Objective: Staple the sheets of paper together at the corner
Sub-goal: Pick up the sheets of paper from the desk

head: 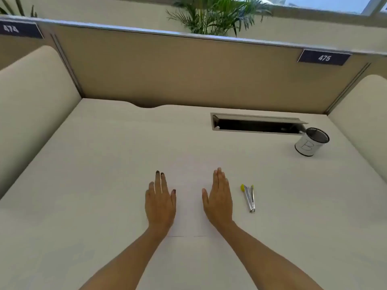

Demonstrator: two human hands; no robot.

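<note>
- The desk (83,185) is a smooth, matte, off-white slab with a shallow scooped notch in its far edge at 12 o'clock.
- The sheets of paper (189,197) are white on white, flat and almost lost against the desk; only a thin near edge and faint side lines show. They lie at the centre, between and partly under the hands. How many sheets there are cannot be told.
- The stapler (248,197) is a slim, shiny metal tool with two long arms joined at the near end and small yellow tips at the far end. It lies flat at 3 o'clock from the paper, just beside the right hand, not touched.
- A round white cup (312,142) with a dark rim and inside and a letter B on its side stands at 2 o'clock, well apart from the paper.
- A long rectangular cable slot (257,124) with a raised grey metal flap sits just left of the cup.
- A tan fabric-like partition (178,70) with a metal top rail closes the far side; a dark tag (324,57) reads 475. Rounded cream side panels flank the desk, and a leafy plant (213,15) rises behind.
- Nothing lies between the hands and the stapler.
- The left hand (160,203) lies palm down, fingers stretched out and close together, holding nothing, resting on the paper's left part.
- The right hand (218,199) lies likewise flat and spread open, empty, on the paper's right part.
</note>
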